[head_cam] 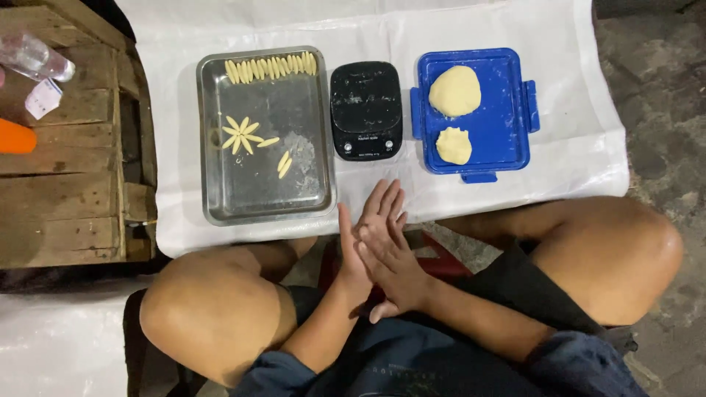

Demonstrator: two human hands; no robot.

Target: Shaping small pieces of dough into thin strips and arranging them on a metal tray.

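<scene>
Both hands are pressed flat together, right hand (390,257) on top of left hand (364,239). I cannot tell what is between them. At 12 o'clock sits a scale (365,110); dough (454,90) at 1 o'clock.

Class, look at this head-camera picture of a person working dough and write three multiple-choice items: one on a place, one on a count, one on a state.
1. Where does the black scale stand?
A. between the metal tray and the blue lid
B. on the wooden crate
C. inside the tray

2. How many dough lumps lie on the blue lid?
A. one
B. two
C. four

3. How are the left hand and right hand held?
A. wide apart
B. gripping the tray
C. pressed palm to palm

Answers: 1 A, tray at its left, lid at its right. 2 B, a larger and a smaller lump. 3 C, palms flat together above the lap.
</scene>
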